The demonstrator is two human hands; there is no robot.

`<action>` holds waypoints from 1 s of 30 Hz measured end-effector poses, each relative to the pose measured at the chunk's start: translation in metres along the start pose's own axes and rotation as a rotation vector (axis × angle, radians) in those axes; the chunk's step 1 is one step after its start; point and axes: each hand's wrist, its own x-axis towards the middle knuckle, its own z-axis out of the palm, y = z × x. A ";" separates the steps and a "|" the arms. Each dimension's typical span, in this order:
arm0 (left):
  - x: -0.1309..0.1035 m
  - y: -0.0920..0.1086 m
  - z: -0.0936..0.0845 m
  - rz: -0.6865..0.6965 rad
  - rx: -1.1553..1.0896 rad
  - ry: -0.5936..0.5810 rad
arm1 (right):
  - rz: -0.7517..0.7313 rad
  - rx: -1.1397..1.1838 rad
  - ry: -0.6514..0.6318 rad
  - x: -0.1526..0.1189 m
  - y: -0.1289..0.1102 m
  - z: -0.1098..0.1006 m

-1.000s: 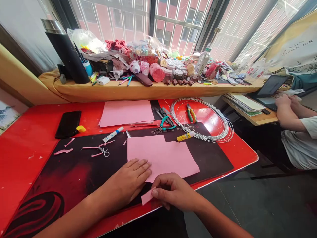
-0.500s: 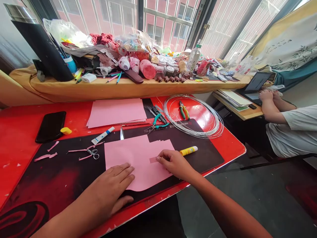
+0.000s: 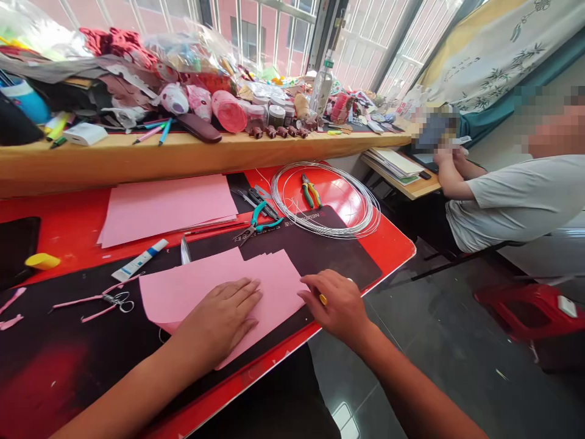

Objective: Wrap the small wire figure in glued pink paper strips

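My left hand (image 3: 228, 311) lies flat with fingers stretched out, pressing on a pink sheet of paper (image 3: 269, 274) on the dark desk mat (image 3: 347, 250). The sheet's left part curls up off the mat. At the paper's right edge, my right hand (image 3: 338, 305) is closed around a glue stick, mostly hidden; a bit of its yellow barrel (image 3: 323, 299) shows between thumb and fingers. The small pink strip cannot be made out now. Teal-handled pliers (image 3: 258, 224) rest beyond the paper. A white-and-blue tube (image 3: 139, 260) and pink-wrapped wire pieces (image 3: 98, 302) lie to the left.
A stack of pink paper (image 3: 169, 207) is at the back. Coiled wire (image 3: 372, 210) circles green-and-yellow pliers (image 3: 311, 190). A yellow cap (image 3: 42, 261) sits beside a black phone (image 3: 18, 244). Craft items crowd the sill (image 3: 256, 146). Another person (image 3: 516, 201) sits at right.
The view has turned right. My left hand has moved further onto the paper. My right hand has left the strip and gone to the glue stick at the paper's right side.
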 end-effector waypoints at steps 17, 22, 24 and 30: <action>-0.001 -0.015 -0.024 -0.082 -0.141 -0.050 | 0.391 0.876 0.027 0.052 -0.001 -0.002; 0.012 0.000 -0.046 -0.429 -0.512 -0.045 | 0.436 1.549 0.096 0.099 -0.043 0.012; 0.021 0.007 -0.053 -0.533 -0.701 -0.066 | 0.459 1.713 0.089 0.114 -0.059 0.019; 0.036 0.007 -0.066 -0.677 -1.205 -0.038 | 0.555 1.944 0.000 0.127 -0.083 0.037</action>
